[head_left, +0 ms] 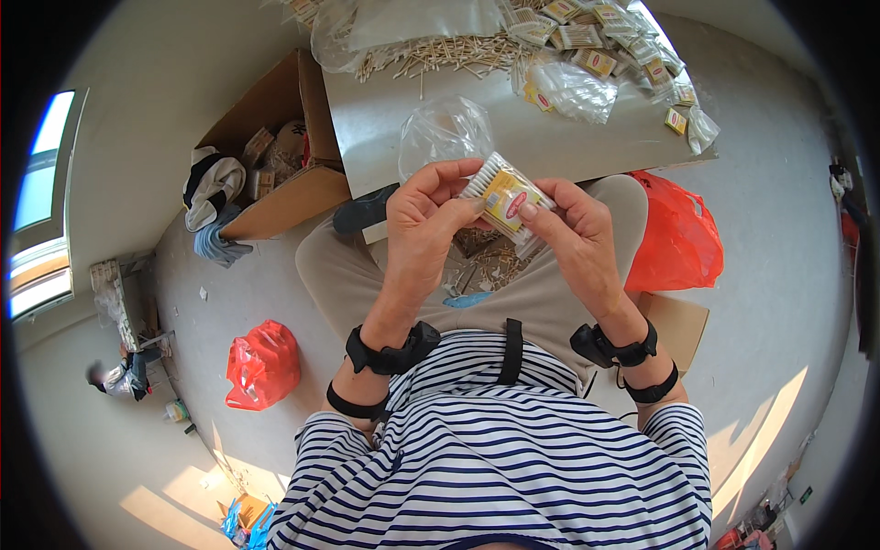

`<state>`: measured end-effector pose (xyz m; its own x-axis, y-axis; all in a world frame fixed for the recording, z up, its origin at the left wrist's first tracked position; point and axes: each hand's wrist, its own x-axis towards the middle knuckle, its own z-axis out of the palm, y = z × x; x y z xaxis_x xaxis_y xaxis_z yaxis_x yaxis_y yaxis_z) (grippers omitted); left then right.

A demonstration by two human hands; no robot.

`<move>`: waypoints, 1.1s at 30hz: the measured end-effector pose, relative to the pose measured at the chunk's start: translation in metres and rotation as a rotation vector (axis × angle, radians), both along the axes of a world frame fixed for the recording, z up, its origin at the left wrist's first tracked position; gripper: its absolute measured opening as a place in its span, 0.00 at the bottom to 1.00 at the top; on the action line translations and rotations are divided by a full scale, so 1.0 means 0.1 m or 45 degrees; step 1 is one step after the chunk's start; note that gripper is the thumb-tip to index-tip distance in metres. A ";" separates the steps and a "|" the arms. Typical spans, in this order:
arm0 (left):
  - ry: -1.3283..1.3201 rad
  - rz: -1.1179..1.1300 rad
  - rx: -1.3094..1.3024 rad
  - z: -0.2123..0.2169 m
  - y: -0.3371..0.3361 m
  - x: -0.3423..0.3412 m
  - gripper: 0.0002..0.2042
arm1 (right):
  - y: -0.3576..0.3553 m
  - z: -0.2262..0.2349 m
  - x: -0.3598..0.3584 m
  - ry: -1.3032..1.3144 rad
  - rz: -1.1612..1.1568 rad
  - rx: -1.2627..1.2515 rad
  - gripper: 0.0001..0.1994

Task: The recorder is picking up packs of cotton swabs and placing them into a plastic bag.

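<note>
Between my two hands, over my lap, is a small pack of cotton swabs (502, 194) with a yellow label and white tips showing at its upper left end. My left hand (423, 206) pinches that end between thumb and fingers. On the other side, my right hand (579, 227) grips the pack with the thumb lying on the label. A clear plastic bag (445, 128) lies just beyond my left hand at the table's near edge. Past it, loose cotton swabs (449, 57) are heaped on the metal table (376, 115).
Bagged swab packs (632, 46) pile up at the table's far right. An open cardboard box (284, 206) with clothes on its flap stands left of the table. Red plastic bags sit on the floor at right (678, 234) and left (264, 365). Another person (124, 376) is far left.
</note>
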<state>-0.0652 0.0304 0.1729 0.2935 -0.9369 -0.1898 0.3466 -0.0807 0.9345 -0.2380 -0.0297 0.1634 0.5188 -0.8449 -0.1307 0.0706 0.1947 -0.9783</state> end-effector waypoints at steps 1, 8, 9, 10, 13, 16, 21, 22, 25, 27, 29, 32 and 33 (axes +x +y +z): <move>-0.001 -0.004 -0.011 -0.01 0.00 0.00 0.17 | 0.00 -0.02 0.01 -0.001 0.000 0.000 0.13; -0.037 0.007 -0.013 -0.02 0.00 0.02 0.17 | 0.01 -0.05 0.02 0.050 -0.018 -0.058 0.13; -0.027 -0.047 0.022 0.00 0.01 0.04 0.18 | 0.00 -0.06 0.01 0.017 -0.020 0.001 0.13; -0.018 -0.101 0.058 0.02 0.01 0.06 0.19 | -0.02 -0.03 0.00 0.017 -0.020 0.001 0.13; -0.372 -0.141 -0.110 0.10 0.03 0.12 0.25 | -0.11 0.02 -0.05 -0.049 0.021 0.219 0.14; -1.130 -0.252 -0.338 0.29 0.00 0.18 0.28 | -0.19 -0.01 -0.10 -0.149 0.068 0.423 0.14; -1.419 -0.322 -0.638 0.12 -0.03 0.26 0.21 | -0.19 -0.01 -0.06 -0.367 0.292 0.849 0.13; -1.436 -0.330 -0.707 0.12 -0.03 0.28 0.18 | -0.19 -0.01 -0.05 -0.365 0.293 0.847 0.13; -1.451 -0.322 -0.579 0.16 0.04 0.26 0.15 | -0.20 0.03 -0.05 -0.246 0.348 0.829 0.13; -1.365 -0.334 -0.401 0.15 0.10 0.30 0.13 | -0.21 0.12 -0.05 0.295 0.067 0.014 0.16; -1.270 -0.346 -0.227 0.15 0.15 0.32 0.11 | -0.22 0.27 -0.07 0.453 -0.057 -0.663 0.19; -0.817 -0.294 0.199 0.11 0.19 0.31 0.05 | -0.03 0.53 0.01 0.701 -0.071 -1.560 0.25; -0.575 -0.270 0.204 0.03 0.20 0.32 0.05 | 0.04 0.58 0.06 0.808 0.046 -1.774 0.27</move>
<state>-0.0328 0.0503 0.1764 0.1865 -0.9543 -0.2337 -0.1276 -0.2594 0.9573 -0.2317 -0.0259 0.2215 0.7073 -0.4682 0.5296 -0.4011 -0.8827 -0.2447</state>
